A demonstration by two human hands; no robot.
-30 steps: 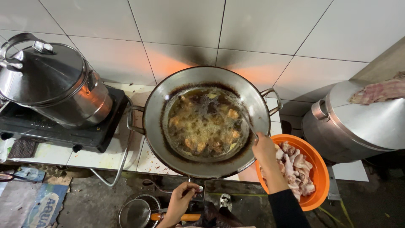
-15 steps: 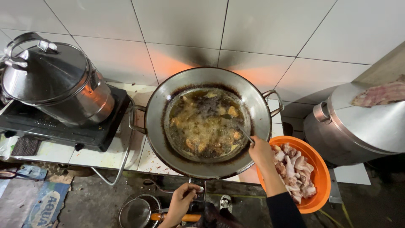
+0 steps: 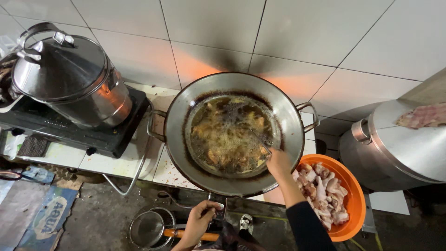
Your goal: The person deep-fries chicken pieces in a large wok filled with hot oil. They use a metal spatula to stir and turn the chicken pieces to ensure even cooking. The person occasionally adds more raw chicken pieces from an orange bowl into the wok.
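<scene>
Frying wok (image 3: 232,132) worked with both hands; seen from the head camera only.

Right hand (image 3: 278,163) is closed around a thin metal utensil (image 3: 258,142) dipped into the bubbling oil, pieces browning there. Left hand (image 3: 200,217) is gripped on a knob (image 3: 219,210) below the wok's near rim, likely the burner control. An orange bowl (image 3: 354,200) of raw pale meat is kept just right of the wok, within reach. A lidded steel pot (image 3: 69,79) sits well left; a mesh strainer (image 3: 151,228) lies below.

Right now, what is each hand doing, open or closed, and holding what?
Left hand: closed on the stove knob below the wok.
Right hand: closed on a thin utensil reaching into the oil.
</scene>
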